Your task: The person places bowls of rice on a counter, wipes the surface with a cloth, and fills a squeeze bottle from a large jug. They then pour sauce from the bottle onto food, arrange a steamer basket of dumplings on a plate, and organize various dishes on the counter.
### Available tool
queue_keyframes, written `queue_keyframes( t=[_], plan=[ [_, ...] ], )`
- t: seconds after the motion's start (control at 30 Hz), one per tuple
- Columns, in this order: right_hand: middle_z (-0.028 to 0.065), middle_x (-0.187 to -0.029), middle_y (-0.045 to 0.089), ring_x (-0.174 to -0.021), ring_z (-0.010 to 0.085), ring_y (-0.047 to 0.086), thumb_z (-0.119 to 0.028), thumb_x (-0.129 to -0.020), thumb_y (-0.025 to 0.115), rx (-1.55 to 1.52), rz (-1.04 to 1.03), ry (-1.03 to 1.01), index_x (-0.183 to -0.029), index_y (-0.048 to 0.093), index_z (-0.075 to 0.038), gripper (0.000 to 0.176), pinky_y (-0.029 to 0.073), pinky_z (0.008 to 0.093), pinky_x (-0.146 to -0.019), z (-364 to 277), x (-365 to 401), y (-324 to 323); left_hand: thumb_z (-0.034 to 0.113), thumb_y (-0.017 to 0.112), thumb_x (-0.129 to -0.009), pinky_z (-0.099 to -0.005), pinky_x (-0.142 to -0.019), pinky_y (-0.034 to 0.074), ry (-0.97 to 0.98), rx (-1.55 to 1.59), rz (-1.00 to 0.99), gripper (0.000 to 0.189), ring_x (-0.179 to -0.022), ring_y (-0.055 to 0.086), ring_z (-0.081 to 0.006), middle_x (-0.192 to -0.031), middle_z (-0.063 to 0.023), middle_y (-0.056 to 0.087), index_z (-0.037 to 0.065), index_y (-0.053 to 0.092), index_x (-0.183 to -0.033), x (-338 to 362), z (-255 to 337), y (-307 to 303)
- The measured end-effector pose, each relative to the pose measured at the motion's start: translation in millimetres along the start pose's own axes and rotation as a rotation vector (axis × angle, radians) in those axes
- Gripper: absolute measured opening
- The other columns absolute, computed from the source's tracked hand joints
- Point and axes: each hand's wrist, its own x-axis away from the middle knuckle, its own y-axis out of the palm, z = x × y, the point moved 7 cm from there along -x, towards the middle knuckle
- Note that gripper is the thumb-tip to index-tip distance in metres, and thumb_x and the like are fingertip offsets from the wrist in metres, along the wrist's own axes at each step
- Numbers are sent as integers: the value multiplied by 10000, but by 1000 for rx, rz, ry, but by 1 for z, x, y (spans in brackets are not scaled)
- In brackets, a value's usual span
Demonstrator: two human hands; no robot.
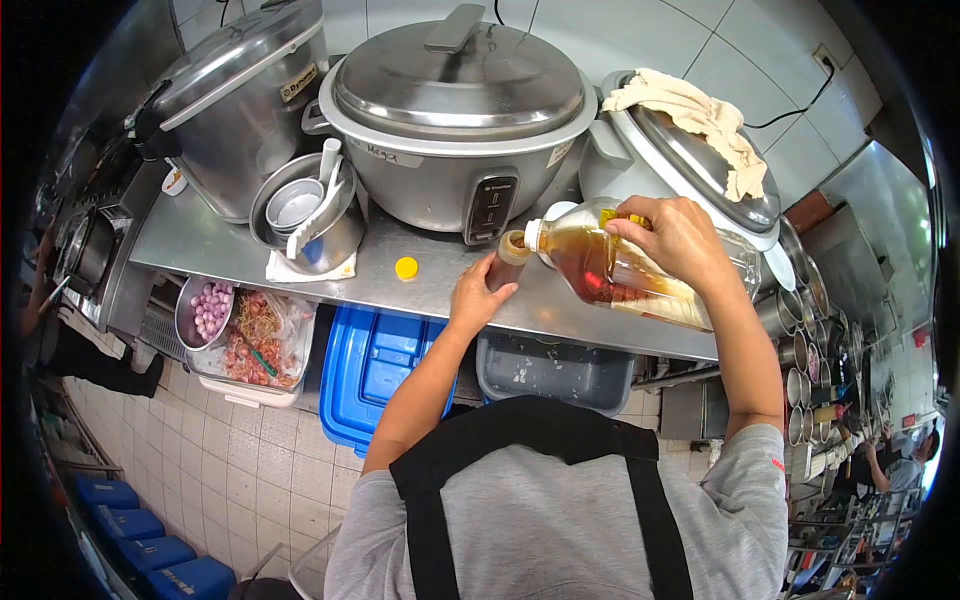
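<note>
A small bottle [511, 262] stands on the steel counter [430, 285], and my left hand [480, 295] is wrapped round it. My right hand [672, 240] grips a large clear bottle [640, 272] of amber liquid by its yellow handle. That large bottle lies tilted on its side, its white neck [533, 236] pointing left at the mouth of the small bottle. Whether liquid is flowing is too small to tell. A yellow cap [406, 268] rests on the counter left of my left hand.
Behind are a large rice cooker [440, 140], a steel pot [235, 120] and a second cooker [640, 150] with a cloth [700, 115]. A pot with ladles [310, 225] stands left. Below are a blue lid [375, 370], a grey tub [555, 375] and shallots [212, 310]. Other people are at both edges.
</note>
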Motion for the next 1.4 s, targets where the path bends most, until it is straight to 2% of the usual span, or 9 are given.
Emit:
queue_keyframes(
  t=[0.4, 0.63, 0.77, 0.8, 0.93, 1.03, 1.13, 1.23, 1.4],
  plan=[
    [142, -674, 657, -643, 317, 634, -404, -834, 646, -74, 32, 44, -901, 721, -95, 325, 487, 394, -612, 11, 9, 8, 295, 789, -687, -403, -940, 443, 9, 4, -14, 689, -1079, 564, -330, -1162, -180, 607, 16, 522, -1258, -1, -5, 3],
    [142, -672, 651, -604, 294, 618, -401, -825, 669, -315, 57, 244, -918, 724, -87, 332, 473, 369, -590, 39, 37, 39, 222, 783, -695, -417, -980, 408, 121, -56, -3, 676, -1156, 505, -355, -1259, -218, 532, 1, 505, -1271, 7, 11, -15],
    [94, -654, 653, -585, 162, 577, -365, -807, 718, -585, 154, 384, -962, 712, -57, 345, 453, 338, -578, 68, 60, 71, 134, 709, -744, -442, -971, 412, 197, -436, 146, 537, -1152, 487, -386, -1276, -223, 509, 11, 531, -1236, 14, 15, -67],
    [15, -605, 599, -561, 81, 491, -327, -815, 725, -642, 187, 396, -954, 696, -27, 332, 401, 287, -527, 72, 63, 78, 115, 683, -760, -447, -965, 416, 193, -551, 192, 491, -1145, 487, -394, -1273, -222, 509, 16, 544, -1221, 14, 14, -81],
    [-80, -572, 459, -529, 18, 349, -277, -846, 702, -940, 243, 468, -900, 658, -25, 262, 265, 210, -476, 83, 80, 104, 89, 599, -803, -444, -942, 436, 122, -834, 76, 346, -1116, 502, -404, -1255, -203, 526, 68, 619, -1148, 4, -13, -98],
    [-80, -581, 461, -542, 18, 353, -265, -853, 694, -962, 283, 516, -877, 644, -29, 242, 272, 210, -486, 85, 94, 109, 105, 612, -810, -435, -904, 461, -7, -859, -106, 334, -1055, 551, -407, -1193, -200, 579, 70, 638, -1141, 3, -23, -100],
    [-80, -611, 458, -565, 18, 352, -229, -868, 674, -1048, 266, 454, -852, 614, -34, 205, 274, 207, -500, 77, 109, 112, 90, 636, -821, -377, -875, 491, -70, -422, -222, 355, -999, 604, -300, -1155, -160, 617, 68, 630, -1176, 10, 6, -96],
    [-76, -618, 458, -573, 22, 363, -210, -870, 667, -1036, 250, 421, -831, 599, -30, 197, 290, 213, -503, 64, 121, 113, 202, 640, -881, -309, -803, 504, -219, 530, -251, 337, -888, 624, -176, -1068, -101, 659, 35, 633, -1173, 5, 67, -86],
    [-54, -609, 477, -575, 28, 390, -201, -859, 678, -928, 271, 347, -833, 601, -11, 207, 319, 219, -502, 33, 127, 92, 243, 656, -886, -242, -691, 495, -203, 573, -325, 320, -821, 592, -94, -986, -60, 672, 20, 664, -1115, -11, 132, -75]
  ],
)
